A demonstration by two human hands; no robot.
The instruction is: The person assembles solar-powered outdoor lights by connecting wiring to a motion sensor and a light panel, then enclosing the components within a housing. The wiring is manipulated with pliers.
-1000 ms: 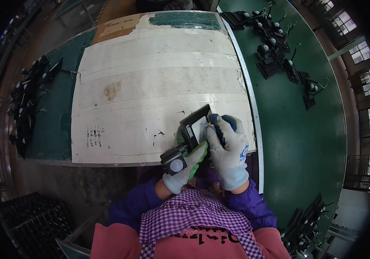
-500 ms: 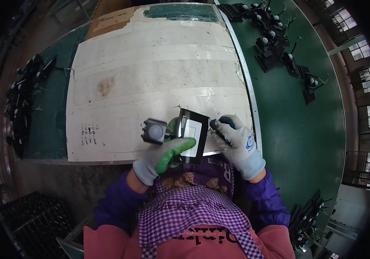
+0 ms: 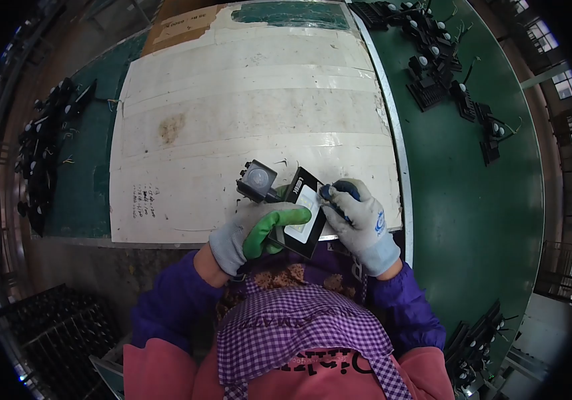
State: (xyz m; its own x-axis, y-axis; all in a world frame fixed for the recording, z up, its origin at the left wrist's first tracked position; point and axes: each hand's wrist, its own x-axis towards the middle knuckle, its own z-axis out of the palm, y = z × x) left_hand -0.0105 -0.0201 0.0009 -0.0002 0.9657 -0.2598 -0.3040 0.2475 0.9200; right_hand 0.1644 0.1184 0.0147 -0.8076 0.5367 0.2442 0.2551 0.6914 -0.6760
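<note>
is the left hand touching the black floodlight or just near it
Touching. The head view shows the left hand holding the black floodlight, its green thumb laid across the white face.

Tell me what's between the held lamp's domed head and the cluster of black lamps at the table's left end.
Head view: from the domed head to the cluster, white sheeting, then a strip of green tabletop. No other lamp lies between.

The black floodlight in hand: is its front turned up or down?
Up: its white panel shows to the head camera, the left hand partly covering it.
</note>
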